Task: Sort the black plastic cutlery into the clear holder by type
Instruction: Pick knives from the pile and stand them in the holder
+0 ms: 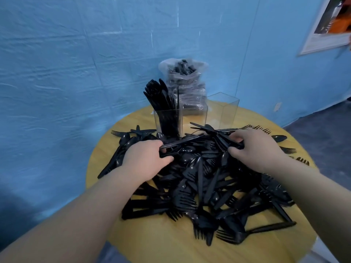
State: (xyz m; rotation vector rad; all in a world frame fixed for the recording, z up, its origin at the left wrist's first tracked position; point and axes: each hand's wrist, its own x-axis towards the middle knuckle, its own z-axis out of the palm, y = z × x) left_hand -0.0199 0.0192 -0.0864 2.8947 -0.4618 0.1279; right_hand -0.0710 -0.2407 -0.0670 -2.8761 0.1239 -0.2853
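A heap of black cutlery (205,179) covers the middle of the round yellow table (152,243); the clear holder (180,120), its left compartment full, stands toward the far edge. My left hand (146,158) grips several pieces; my right hand (254,149) pinches others.

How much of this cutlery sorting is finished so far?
Barely begun. One compartment of the clear holder holds upright black pieces; the compartment beside it looks empty. Left hand and right hand each grip pieces. The big pile remains on the table.
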